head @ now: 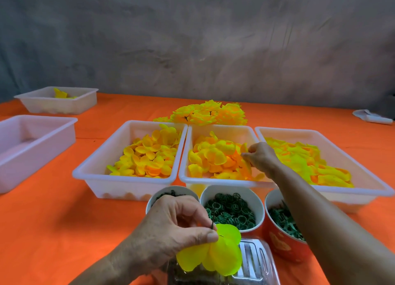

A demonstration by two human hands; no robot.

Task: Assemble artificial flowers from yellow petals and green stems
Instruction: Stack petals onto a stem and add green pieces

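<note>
Near centre: left hand (171, 227) pinched on a thin green stem (213, 222) threaded through glossy lime-yellow petals (215, 252) (rounded, overlapping). Farther right: right hand (259, 156), fingertips closed on an orange-yellow petal (244, 148) over the middle tray (183, 156).

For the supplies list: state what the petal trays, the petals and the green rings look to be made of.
Petal trays: likely plastic, translucent white, smooth moulded rims.
Petals: probably thin fabric, matte yellow-orange, softly cupped; the look leaves it open.
Green rings: apparently moulded plastic, dark green, identical hoops in a white cup.
</note>
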